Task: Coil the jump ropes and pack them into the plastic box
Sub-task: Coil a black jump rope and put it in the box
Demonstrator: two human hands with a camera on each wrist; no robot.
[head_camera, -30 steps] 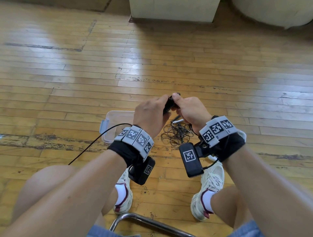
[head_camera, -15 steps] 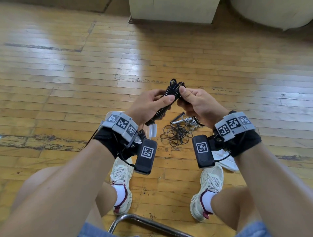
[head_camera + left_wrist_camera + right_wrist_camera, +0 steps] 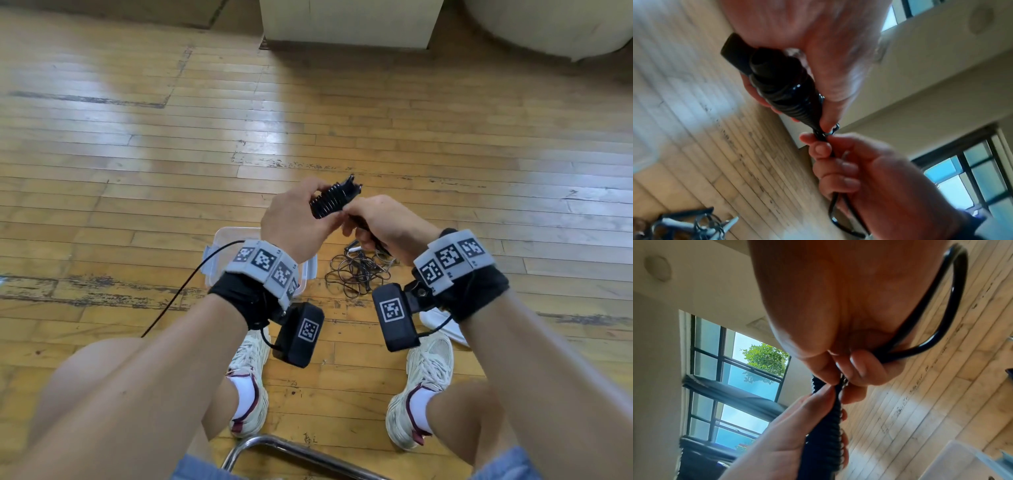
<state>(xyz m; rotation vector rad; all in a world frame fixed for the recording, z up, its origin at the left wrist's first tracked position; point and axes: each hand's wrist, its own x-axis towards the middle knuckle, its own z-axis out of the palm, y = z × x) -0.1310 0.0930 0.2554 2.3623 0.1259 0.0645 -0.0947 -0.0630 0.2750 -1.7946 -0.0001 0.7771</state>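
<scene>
My left hand (image 3: 298,219) grips the black handles of a jump rope (image 3: 334,200), with black cord wound round them in tight turns. The wound bundle (image 3: 785,91) fills that palm in the left wrist view. My right hand (image 3: 380,222) pinches the cord (image 3: 823,136) at the bundle's tip, and a loose loop of cord (image 3: 953,305) curves behind its palm. A clear plastic box (image 3: 236,240) sits on the floor under my left wrist, mostly hidden. Another jump rope (image 3: 358,272) lies tangled on the floor right of the box.
Worn wooden floor (image 3: 137,171) all round. A pale cabinet base (image 3: 346,24) stands at the far edge. My two shoes (image 3: 250,363) rest near a metal chair bar (image 3: 291,448). A white lid-like piece (image 3: 442,322) lies by my right wrist.
Both hands rose from just above the box, then dropped back a little. The wound bundle has turned in my left hand, and my right hand moved in to pinch the cord at its tip.
</scene>
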